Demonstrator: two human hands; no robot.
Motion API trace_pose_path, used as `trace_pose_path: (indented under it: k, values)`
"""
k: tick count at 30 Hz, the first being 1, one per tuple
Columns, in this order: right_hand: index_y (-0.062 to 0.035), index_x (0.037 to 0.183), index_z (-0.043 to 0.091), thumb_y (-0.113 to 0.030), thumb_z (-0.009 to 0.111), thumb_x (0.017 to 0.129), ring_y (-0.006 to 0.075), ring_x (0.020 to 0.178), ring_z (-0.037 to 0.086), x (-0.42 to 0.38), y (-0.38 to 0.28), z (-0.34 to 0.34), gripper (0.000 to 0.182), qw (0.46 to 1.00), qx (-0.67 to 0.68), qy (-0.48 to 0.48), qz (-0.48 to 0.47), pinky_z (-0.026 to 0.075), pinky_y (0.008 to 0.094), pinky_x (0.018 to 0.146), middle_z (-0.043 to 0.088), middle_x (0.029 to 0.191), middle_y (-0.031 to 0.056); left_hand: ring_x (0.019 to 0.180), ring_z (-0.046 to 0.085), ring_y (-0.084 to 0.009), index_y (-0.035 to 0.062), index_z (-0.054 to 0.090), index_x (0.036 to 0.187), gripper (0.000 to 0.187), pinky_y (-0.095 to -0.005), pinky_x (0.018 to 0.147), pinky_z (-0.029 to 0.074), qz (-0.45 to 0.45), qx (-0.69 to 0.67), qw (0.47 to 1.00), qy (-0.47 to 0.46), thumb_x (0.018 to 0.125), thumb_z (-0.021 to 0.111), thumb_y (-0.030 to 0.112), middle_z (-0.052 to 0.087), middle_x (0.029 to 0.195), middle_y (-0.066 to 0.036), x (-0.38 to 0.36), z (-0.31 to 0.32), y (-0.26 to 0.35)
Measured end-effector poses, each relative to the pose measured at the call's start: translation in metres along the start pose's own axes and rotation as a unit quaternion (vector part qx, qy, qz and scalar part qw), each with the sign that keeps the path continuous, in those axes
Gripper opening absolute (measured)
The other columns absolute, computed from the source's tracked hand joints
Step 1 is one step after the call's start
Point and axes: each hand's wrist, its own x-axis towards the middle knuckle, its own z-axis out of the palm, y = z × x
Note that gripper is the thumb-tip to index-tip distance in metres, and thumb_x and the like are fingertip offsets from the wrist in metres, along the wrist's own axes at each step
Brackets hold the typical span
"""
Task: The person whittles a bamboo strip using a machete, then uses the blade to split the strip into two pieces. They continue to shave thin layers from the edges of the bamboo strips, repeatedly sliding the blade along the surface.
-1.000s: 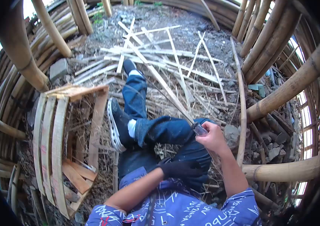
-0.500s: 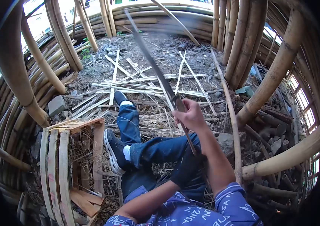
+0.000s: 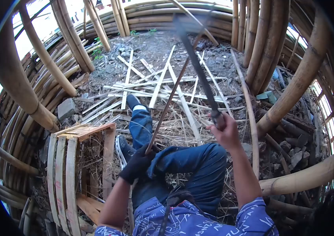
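My left hand (image 3: 139, 162), in a black glove, is closed around the lower end of a brown bamboo strip (image 3: 173, 91), which slants up and away to the right. In my bare right hand (image 3: 225, 133) is the handle of a machete (image 3: 202, 72). Its long dark blade points up and forward, blurred toward the tip, and crosses the far part of the strip in this view. Pale split bamboo strips (image 3: 183, 104) show beyond my legs, over the pile on the ground.
A wooden crate (image 3: 61, 173) stands at my left, with a grey block (image 3: 66, 109) behind it. Thick bamboo poles (image 3: 43, 59) rise on both sides. One long thin pole (image 3: 249, 114) lies along my right, by broken stones (image 3: 298, 157).
My hands have moved apart, the left toward the crate with the brown strip, the right outward with the machete. Two pale strips now show separately over the pile.
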Motion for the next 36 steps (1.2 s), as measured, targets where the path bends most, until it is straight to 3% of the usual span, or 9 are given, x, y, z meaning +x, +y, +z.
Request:
trace_pose_path:
  k: [7,9,13,15,16,20,23,26,36]
  values:
    - [-0.0027,0.092,0.062,-0.005,0.066,0.071,0.0089,0.058,0.054,-0.073,0.005,-0.02,0.021,0.997,-0.05,-0.007,0.055,0.045,0.0285,0.055,0.057,0.068,0.0024,0.073,0.056,-0.0047,0.0067,0.065,0.117,0.027,-0.0242,0.064,0.047,-0.102,0.11,0.989,0.003,0.096,0.058,0.022,0.063,0.081,0.0,-0.082,-0.041,-0.036]
    - [-0.0027,0.089,0.059,-0.006,0.067,0.069,0.0131,0.058,0.056,-0.084,-0.009,-0.024,0.022,0.995,-0.069,0.01,0.07,0.045,0.0303,0.055,0.056,0.066,0.0051,0.071,0.057,-0.0049,0.0071,0.068,0.113,0.029,-0.0231,0.064,0.048,-0.265,0.148,0.953,-0.002,0.095,0.06,0.028,0.066,0.081,0.001,-0.116,-0.063,-0.079]
    - [-0.0026,0.089,0.057,-0.006,0.067,0.069,0.0224,0.055,0.056,-0.101,-0.006,-0.033,0.022,0.989,-0.144,0.022,0.035,0.044,0.0328,0.054,0.055,0.064,0.0091,0.071,0.058,-0.0053,0.0069,0.069,0.112,0.038,-0.0244,0.065,0.048,-0.326,0.209,0.917,-0.099,0.093,0.062,0.039,0.066,0.082,0.0,-0.19,-0.061,-0.085]
    - [-0.0023,0.089,0.057,-0.006,0.067,0.069,0.0217,0.054,0.056,-0.105,0.008,-0.033,0.023,0.99,-0.111,0.023,0.081,0.044,0.0328,0.053,0.055,0.065,0.0094,0.069,0.059,-0.0064,0.0067,0.068,0.111,0.042,-0.0264,0.063,0.049,-0.268,0.258,0.912,-0.17,0.091,0.063,0.044,0.066,0.08,0.0,-0.218,-0.074,-0.114]
    - [-0.0022,0.087,0.057,-0.005,0.066,0.071,0.0178,0.053,0.056,-0.105,0.013,-0.031,0.019,0.992,-0.086,0.035,0.084,0.043,0.0307,0.052,0.056,0.064,0.0065,0.068,0.061,-0.0087,0.0073,0.069,0.109,0.044,-0.0286,0.064,0.05,-0.4,0.292,0.849,-0.181,0.09,0.063,0.047,0.067,0.08,-0.001,-0.209,-0.059,-0.079]
    - [-0.003,0.089,0.057,0.001,0.059,0.076,0.0042,0.056,0.052,-0.103,0.017,-0.017,0.013,0.973,0.087,0.089,0.192,0.042,0.022,0.051,0.055,0.066,-0.0016,0.069,0.061,-0.0115,0.0074,0.069,0.103,0.045,-0.0308,0.066,0.05,-0.35,0.307,0.881,-0.086,0.088,0.064,0.05,0.068,0.08,-0.004,-0.228,-0.091,-0.111]
    - [-0.0033,0.091,0.057,0.003,0.058,0.077,0.0026,0.056,0.051,-0.104,0.013,-0.013,0.015,0.963,0.123,0.102,0.217,0.04,0.0198,0.05,0.054,0.066,-0.002,0.082,0.067,-0.0322,0.0057,0.067,0.101,0.038,-0.039,0.073,0.051,-0.281,0.451,0.844,-0.069,0.085,0.069,0.04,0.068,0.084,-0.018,-0.208,-0.111,-0.125]
    - [-0.0038,0.09,0.057,0.002,0.059,0.077,0.0025,0.056,0.051,-0.109,0.016,-0.018,0.015,0.962,0.122,0.106,0.219,0.04,0.0198,0.051,0.055,0.067,-0.0016,0.086,0.066,-0.0375,0.0057,0.066,0.103,0.037,-0.0417,0.075,0.051,-0.268,0.411,0.871,-0.026,0.083,0.069,0.036,0.067,0.091,-0.022,-0.19,-0.109,-0.129]
    - [-0.0036,0.087,0.054,-0.001,0.063,0.078,0.0032,0.058,0.049,-0.117,0.041,-0.033,0.013,0.968,0.05,0.096,0.227,0.039,0.0212,0.052,0.054,0.068,-0.003,0.094,0.066,-0.0311,0.0063,0.063,0.116,0.047,-0.0396,0.082,0.051,-0.252,0.429,0.866,-0.047,0.076,0.075,0.029,0.068,0.102,-0.017,-0.149,-0.088,-0.1]
